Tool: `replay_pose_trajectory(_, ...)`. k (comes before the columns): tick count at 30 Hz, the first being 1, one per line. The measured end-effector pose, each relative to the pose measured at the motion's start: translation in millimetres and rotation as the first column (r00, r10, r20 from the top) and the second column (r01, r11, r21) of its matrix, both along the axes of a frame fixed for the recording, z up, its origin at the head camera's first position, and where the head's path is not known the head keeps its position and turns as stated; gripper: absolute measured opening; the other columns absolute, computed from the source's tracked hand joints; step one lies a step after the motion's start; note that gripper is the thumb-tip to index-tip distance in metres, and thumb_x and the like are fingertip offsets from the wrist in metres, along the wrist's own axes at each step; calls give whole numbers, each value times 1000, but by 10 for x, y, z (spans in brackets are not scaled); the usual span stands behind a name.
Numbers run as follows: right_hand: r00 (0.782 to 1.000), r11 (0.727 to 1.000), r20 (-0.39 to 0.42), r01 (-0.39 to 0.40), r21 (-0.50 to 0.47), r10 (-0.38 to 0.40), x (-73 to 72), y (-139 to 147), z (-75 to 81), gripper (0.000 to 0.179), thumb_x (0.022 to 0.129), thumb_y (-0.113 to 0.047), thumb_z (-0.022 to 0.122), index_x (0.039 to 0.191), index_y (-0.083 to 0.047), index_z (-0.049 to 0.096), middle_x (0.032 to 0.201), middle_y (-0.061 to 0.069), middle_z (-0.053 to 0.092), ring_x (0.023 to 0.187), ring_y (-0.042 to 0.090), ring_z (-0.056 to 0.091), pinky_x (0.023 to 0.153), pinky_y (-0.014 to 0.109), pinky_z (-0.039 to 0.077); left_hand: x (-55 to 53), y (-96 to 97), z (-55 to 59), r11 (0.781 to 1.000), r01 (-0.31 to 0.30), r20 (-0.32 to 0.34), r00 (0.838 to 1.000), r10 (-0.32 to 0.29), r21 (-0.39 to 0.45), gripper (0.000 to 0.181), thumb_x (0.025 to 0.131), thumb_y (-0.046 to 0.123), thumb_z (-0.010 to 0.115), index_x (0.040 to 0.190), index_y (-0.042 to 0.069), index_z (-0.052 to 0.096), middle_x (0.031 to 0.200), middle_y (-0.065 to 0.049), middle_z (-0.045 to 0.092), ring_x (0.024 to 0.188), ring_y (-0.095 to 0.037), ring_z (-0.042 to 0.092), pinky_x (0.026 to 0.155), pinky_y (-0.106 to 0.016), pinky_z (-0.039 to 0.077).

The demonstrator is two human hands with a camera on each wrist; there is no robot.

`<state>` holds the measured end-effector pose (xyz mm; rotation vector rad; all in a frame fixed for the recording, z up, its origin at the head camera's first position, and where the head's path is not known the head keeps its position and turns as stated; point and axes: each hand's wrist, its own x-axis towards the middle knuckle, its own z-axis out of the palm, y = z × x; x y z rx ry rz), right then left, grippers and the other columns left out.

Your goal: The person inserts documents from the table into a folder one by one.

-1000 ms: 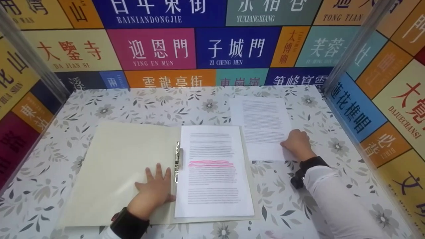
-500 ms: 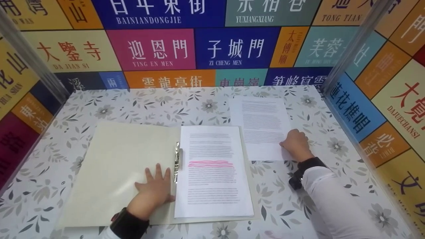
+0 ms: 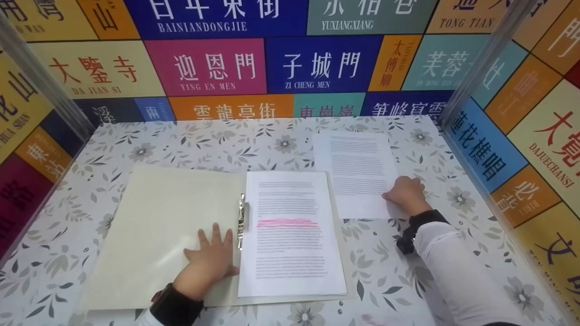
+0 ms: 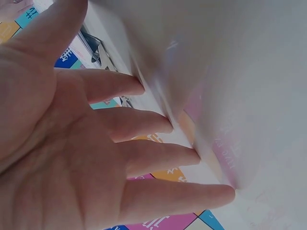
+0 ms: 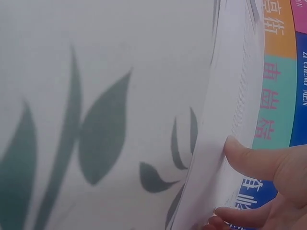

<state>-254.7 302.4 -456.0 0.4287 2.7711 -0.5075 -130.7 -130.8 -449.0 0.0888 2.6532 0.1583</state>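
A cream file folder [image 3: 149, 235] lies spread open, with a metal clip [image 3: 244, 222] along its spine. On its right half rests a stack of printed pages [image 3: 290, 267], the top one crossed by pink highlighter lines. My left hand [image 3: 208, 258] presses on the folder's left cover with fingers spread; in the left wrist view its fingertips meet the pale cover [image 4: 268, 120]. Right of the folder lies a loose printed sheet [image 3: 362, 206]. My right hand [image 3: 408, 194] holds this sheet at its lower right edge, thumb on the paper and the other fingers curled.
The table is covered in a floral cloth [image 3: 217, 140]. Panels with colourful Chinese lettering [image 3: 208, 68] stand behind and at both sides, with clear corner strips between them. The loose sheet's lower left reaches the folder's right edge.
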Motion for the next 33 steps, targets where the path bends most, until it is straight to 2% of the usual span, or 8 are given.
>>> replay_pose_trajectory(4, 1000, 1000, 16, -21, 19, 20, -23, -18, 8, 55, 88, -23, 63, 120, 20, 50, 114, 37, 52, 103, 46, 46, 94, 56, 41, 5, 2, 1, 1000, -2, -3, 1000, 2, 10, 95, 77, 38, 77, 150, 1, 28, 156, -34, 11, 138, -62, 8, 93, -85, 21)
replay_pose_trajectory(9, 999, 1000, 35, 5, 7, -5, -16, -26, 18, 53, 88, -23, 62, 121, 17, 51, 113, 34, 55, 96, 41, 51, 90, 54, 45, 13, 0, -7, 1000, -2, -6, 1000, 2, 13, 95, 78, 38, 77, 150, 1, 28, 156, -33, 11, 138, -62, 8, 93, -85, 22)
replay_pose_trajectory(14, 998, 1000, 53, 24, 2, -24, -21, -29, 25, 54, 88, -26, 62, 123, 14, 50, 116, 33, 54, 102, 44, 50, 96, 61, 37, 20, -3, -2, 1000, -7, -4, 1000, 7, 17, 94, 79, 37, 77, 150, 1, 28, 156, -33, 11, 138, -62, 8, 94, -85, 22)
replay_pose_trajectory(18, 997, 998, 61, 57, -33, -55, -31, -27, 34, 56, 88, -25, 63, 125, 13, 48, 120, 33, 52, 106, 45, 48, 99, 63, 34, 21, -6, -2, 1000, -13, -3, 1000, 14, 19, 93, 79, 35, 76, 151, 1, 28, 156, -33, 11, 139, -61, 8, 94, -84, 21)
replay_pose_trajectory(22, 994, 994, 64, 89, -56, -85, -33, -21, 37, 58, 87, -24, 65, 127, 14, 47, 122, 32, 52, 107, 44, 49, 99, 60, 36, 25, -11, 6, 1000, -14, -2, 1000, 14, 17, 93, 80, 35, 76, 151, 2, 27, 157, -32, 10, 139, -61, 7, 94, -84, 21)
replay_pose_trajectory(33, 996, 990, 54, 78, -115, -72, -29, 15, 20, 63, 86, -23, 65, 128, 19, 43, 122, 36, 50, 106, 44, 50, 98, 57, 43, 26, -12, 15, 1000, -5, -5, 1000, 5, 23, 95, 78, 36, 77, 151, 1, 27, 156, -33, 9, 138, -62, 7, 94, -84, 21)
